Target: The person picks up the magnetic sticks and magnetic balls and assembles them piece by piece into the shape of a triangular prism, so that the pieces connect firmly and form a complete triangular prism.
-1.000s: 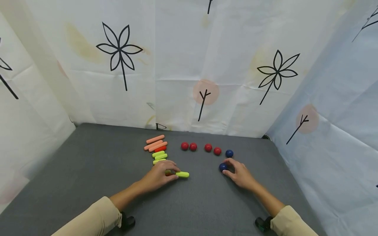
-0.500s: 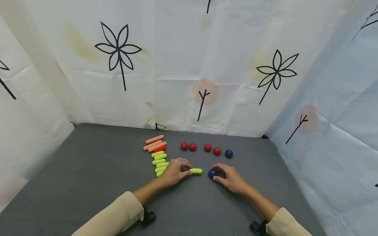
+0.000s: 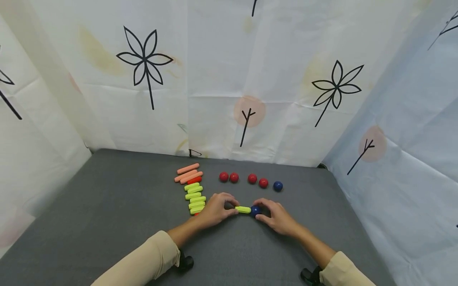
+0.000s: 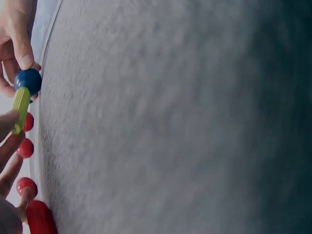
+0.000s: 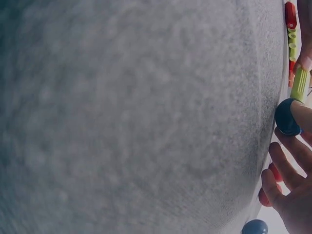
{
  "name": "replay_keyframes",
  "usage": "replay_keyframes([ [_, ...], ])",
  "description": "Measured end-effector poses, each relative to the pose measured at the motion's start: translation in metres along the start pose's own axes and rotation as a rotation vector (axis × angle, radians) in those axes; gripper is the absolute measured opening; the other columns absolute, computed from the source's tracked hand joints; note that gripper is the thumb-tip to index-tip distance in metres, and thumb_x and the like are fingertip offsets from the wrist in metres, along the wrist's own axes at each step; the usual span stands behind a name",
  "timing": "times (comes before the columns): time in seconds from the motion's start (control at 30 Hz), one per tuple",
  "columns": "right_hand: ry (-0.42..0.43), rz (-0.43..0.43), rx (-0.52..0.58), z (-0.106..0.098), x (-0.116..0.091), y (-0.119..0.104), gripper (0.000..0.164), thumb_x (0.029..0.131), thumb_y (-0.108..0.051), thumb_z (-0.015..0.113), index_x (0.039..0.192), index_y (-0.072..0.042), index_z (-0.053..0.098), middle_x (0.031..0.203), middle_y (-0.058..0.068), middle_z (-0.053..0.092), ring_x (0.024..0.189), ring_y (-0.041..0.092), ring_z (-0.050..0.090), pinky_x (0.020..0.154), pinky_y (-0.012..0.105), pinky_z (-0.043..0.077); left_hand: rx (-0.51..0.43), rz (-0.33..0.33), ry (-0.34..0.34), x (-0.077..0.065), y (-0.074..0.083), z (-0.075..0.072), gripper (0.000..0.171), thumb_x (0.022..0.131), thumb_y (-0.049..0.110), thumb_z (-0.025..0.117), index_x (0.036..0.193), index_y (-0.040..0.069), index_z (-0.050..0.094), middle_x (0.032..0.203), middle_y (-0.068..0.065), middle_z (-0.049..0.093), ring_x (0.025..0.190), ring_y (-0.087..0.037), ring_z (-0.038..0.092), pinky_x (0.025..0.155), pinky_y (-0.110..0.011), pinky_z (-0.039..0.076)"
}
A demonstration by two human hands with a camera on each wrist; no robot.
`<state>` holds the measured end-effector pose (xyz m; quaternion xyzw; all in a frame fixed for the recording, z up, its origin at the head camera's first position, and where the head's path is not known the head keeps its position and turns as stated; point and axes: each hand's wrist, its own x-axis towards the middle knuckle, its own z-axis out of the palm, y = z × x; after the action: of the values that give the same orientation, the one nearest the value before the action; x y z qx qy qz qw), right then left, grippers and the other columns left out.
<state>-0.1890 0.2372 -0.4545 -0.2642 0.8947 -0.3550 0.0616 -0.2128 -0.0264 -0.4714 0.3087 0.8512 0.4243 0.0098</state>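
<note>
Between thumb and fingers, my left hand (image 3: 217,209) pinches one end of a short yellow-green ridged rod (image 3: 243,209). Its other end meets a dark blue ball (image 3: 255,211), which my right hand (image 3: 280,217) pinches from the right side. In the left wrist view the rod (image 4: 21,108) runs straight up to the blue ball (image 4: 28,81). The right wrist view shows the thumb and fingertips on the blue ball (image 5: 288,117), with the rod (image 5: 300,84) against it.
Left of the hands lies a column of yellow-green rods (image 3: 193,196), with a red rod (image 3: 195,180) and several orange rods (image 3: 187,169) above it. Red balls (image 3: 234,177) and another blue ball (image 3: 278,186) form a row farther back. A patterned cloth (image 3: 222,79) hangs behind the grey table (image 3: 129,190).
My left hand has carried the yellow-green rod to the right, away from the column. My right hand has brought the blue ball left and nearer, and rod and ball now meet.
</note>
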Motion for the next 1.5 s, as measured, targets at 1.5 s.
replay_keyframes([
  [1.5,0.029,-0.051,-0.052,-0.004,0.0,0.002,0.029,0.093,-0.014,0.071,0.12,-0.008,0.063,0.117,0.003,0.068,0.111,0.02,0.064,0.096,0.048,0.049,0.084,-0.133,-0.004,0.029,-0.032,-0.041,0.05,0.085,0.009,0.08,0.131,0.006,0.061,0.118,-0.009,0.07,0.112,-0.023,0.065,0.097,-0.044,0.049],
])
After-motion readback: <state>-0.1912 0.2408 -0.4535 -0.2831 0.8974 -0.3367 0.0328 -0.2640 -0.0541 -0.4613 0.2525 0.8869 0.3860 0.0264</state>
